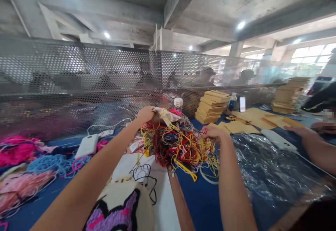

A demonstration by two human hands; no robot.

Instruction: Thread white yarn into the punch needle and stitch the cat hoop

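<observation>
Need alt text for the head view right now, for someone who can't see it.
Both hands reach into a tangled pile of red, yellow and dark yarn on a blue table: left hand at its top, right hand at its right edge. A punch-needle piece lies nearer; a co-worker's hand rests at right.

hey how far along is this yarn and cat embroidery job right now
Done: the cat embroidery near the person already has purple, black and pink stitched areas. In hand: left hand and right hand are both in the tangled yarn pile. Left: the pile is still knotted, and the outline drawing is unfilled.
</observation>
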